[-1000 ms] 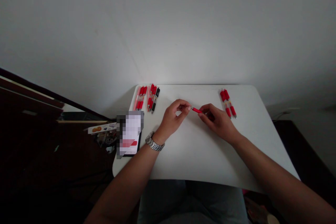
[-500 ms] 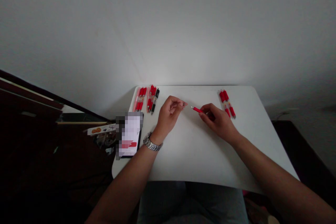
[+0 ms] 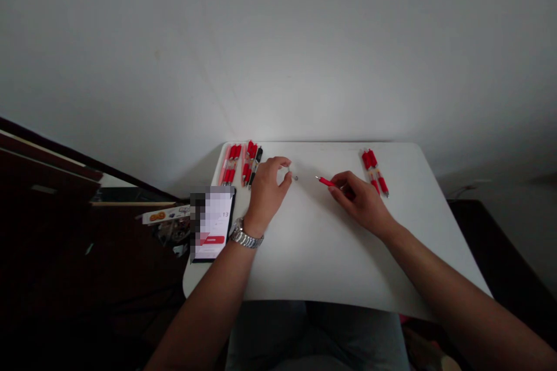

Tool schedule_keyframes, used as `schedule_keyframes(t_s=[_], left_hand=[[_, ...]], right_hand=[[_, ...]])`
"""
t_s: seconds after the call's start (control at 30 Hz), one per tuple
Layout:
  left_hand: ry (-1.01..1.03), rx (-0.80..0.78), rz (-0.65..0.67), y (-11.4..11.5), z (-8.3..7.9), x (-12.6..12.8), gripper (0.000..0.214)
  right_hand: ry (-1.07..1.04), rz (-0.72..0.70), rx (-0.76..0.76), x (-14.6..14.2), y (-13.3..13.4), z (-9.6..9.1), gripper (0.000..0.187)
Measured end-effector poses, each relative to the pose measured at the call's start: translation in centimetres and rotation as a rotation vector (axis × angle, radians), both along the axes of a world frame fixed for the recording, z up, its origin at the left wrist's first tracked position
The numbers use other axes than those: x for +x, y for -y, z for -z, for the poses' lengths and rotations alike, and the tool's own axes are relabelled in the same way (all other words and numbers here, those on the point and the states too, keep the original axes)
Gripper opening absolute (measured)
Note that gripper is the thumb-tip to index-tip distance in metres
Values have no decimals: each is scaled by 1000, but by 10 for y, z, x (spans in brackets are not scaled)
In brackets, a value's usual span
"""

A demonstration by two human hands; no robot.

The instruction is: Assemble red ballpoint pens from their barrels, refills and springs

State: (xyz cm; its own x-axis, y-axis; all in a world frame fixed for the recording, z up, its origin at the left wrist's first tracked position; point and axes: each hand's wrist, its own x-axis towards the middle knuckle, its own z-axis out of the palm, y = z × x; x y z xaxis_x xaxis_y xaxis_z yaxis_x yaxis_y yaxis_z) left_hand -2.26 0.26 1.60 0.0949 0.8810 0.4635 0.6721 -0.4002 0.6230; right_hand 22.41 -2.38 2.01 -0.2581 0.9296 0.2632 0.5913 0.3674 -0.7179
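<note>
My right hand (image 3: 359,200) is closed around a red pen (image 3: 324,181), its thin metal point facing left; the rear of the pen is hidden in my fingers. My left hand (image 3: 270,188), a metal watch on its wrist, has thumb and index finger apart in a curve. Just right of those fingertips is a small grey metallic piece (image 3: 296,178), apparently on the white table and too small to make out fully. The pen's point is a short way right of this piece, not touching it.
Several red pens (image 3: 232,165) and a black pen (image 3: 256,165) lie at the table's back left. More red pens (image 3: 374,171) lie at the right, beyond my right hand. A phone (image 3: 213,226) rests on the white table's (image 3: 322,261) left edge. A wall stands behind.
My left hand has moved a little left and its pinched fingers have opened. The small grey piece now shows beside them. My right hand keeps the red pen almost in place.
</note>
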Motion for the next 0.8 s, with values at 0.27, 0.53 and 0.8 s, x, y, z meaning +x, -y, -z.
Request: schedule_keyframes(t_s=[0.27,0.53,0.8], left_hand=[[-73,-71,49,-2,10,-5,30],[35,-125,54,-3,14,-5,26],[-40,-105,51,-1,10,-5,27]], right_hand=[[0,-3,4,-2,0,0,30],[16,0,-6,-1,-1,2,27],[17,-7,-7,0,-1,6,28]])
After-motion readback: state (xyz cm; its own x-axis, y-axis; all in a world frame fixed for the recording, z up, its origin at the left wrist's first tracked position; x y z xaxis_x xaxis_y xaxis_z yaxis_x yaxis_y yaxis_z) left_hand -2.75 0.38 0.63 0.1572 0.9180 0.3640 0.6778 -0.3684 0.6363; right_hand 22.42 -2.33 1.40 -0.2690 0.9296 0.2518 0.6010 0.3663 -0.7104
